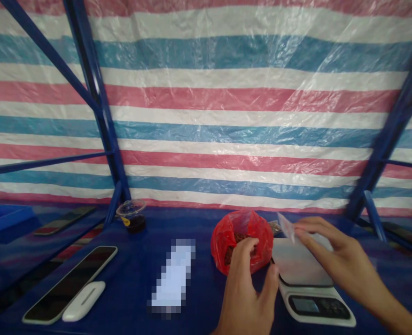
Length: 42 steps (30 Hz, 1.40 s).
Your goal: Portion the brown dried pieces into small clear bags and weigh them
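My right hand [347,260] pinches a small clear plastic bag [287,228] between thumb and fingers, above the metal platform of a white digital kitchen scale [296,263]. Thumb and fingers apart, my left hand [244,293] is in front of a red plastic bag [220,242] and overlaps its opening in view. Brown, shredded-looking contents [241,237] show inside the red bag; I cannot tell whether the left fingers touch them. The scale's display is too blurred to read. Partly hidden behind the red bag lies another small clear packet [275,227].
A phone [69,284] and a white oblong case [84,301] lie at the left on the blue table [132,279]. A lidded clear cup [133,218] of dark liquid stands behind. A pixelated pale rectangle [174,277] is mid-table. Blue frame posts [103,111] stand before striped sheeting.
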### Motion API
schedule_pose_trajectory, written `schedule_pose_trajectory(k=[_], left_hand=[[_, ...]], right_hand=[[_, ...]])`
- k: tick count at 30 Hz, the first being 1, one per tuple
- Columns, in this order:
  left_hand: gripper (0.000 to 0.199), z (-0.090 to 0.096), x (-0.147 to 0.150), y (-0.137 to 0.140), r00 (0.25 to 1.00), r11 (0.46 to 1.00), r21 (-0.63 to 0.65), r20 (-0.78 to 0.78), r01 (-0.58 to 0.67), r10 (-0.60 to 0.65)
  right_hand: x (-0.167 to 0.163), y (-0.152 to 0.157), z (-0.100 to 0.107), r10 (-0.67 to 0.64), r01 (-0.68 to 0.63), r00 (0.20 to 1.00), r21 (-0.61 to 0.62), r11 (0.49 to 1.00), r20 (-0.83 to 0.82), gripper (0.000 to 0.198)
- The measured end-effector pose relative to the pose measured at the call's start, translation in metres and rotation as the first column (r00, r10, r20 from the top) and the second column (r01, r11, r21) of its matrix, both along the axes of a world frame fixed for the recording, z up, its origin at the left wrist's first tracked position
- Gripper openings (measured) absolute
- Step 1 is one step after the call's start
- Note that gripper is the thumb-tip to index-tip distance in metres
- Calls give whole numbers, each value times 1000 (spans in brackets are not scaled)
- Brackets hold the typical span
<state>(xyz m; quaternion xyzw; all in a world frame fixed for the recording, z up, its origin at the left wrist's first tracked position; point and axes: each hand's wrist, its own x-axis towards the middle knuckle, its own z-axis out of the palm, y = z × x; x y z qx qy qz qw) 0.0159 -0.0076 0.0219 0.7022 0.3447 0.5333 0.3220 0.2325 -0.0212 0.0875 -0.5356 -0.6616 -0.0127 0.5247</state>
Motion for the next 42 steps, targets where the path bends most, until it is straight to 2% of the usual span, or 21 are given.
schedule_pose_trajectory(k=[2, 4, 5, 10, 14, 18, 20, 21, 22, 24, 27, 29, 31, 34, 38, 42], left_hand=[[63, 0, -2, 0, 994, 993, -95, 93, 72, -63], [63, 1, -5, 3, 982, 977, -161, 148, 142, -119], [61, 1, -6, 4, 976, 967, -187, 169, 172, -141], [64, -4, -7, 11, 947, 921, -286, 255, 266, -195], [54, -4, -7, 13, 936, 908, -308, 295, 285, -193], [56, 9, -15, 17, 916, 947, -282, 400, 153, -29], [59, 16, -22, 23, 889, 967, -251, 450, 38, 82], [61, 19, -26, 26, 877, 971, -239, 462, -19, 131], [62, 21, -29, 29, 866, 969, -235, 467, -75, 180], [64, 22, -35, 34, 851, 956, -242, 454, -165, 262], [56, 18, -41, 36, 881, 938, -248, 349, -242, 320], [41, 14, -42, 32, 932, 938, -247, 211, -242, 296], [31, 9, -43, 27, 964, 936, -264, 69, -231, 257], [35, 1, -43, 21, 973, 927, -298, -68, -229, 219], [39, -7, -42, 21, 975, 927, -309, -122, -214, 184], [25, -20, -39, 27, 969, 932, -266, -65, -246, 238]], right_hand=[[-41, -10, -5, 136, -135, 989, 16, 991, -65, 23], [-68, -15, -14, 237, -243, 964, -37, 969, -123, 20], [-75, -15, -19, 240, -251, 957, -47, 967, -162, 20], [-77, -10, -40, 165, -211, 928, -105, 972, -335, 28], [-75, -9, -46, 180, -253, 900, -139, 957, -397, 32], [-76, 1, -35, 103, -131, 955, -82, 988, -277, 31], [-77, 14, -25, 75, -86, 991, -97, 992, -112, 27], [-79, 22, -20, 86, -83, 996, -149, 985, 7, 27], [-80, 30, -17, 107, -71, 983, -230, 971, 147, 29], [-84, 43, -14, 133, 39, 908, -395, 918, 398, 31], [-87, 53, -19, 115, 225, 803, -475, 850, 586, 30], [-86, 52, -24, 107, 248, 792, -477, 843, 601, 29], [-83, 48, -27, 144, 205, 810, -505, 838, 569, 29], [-80, 43, -28, 231, 112, 830, -557, 823, 508, 37], [-81, 43, -32, 301, 34, 819, -565, 825, 488, 55], [-86, 46, -39, 337, -23, 804, -539, 842, 491, 52]])
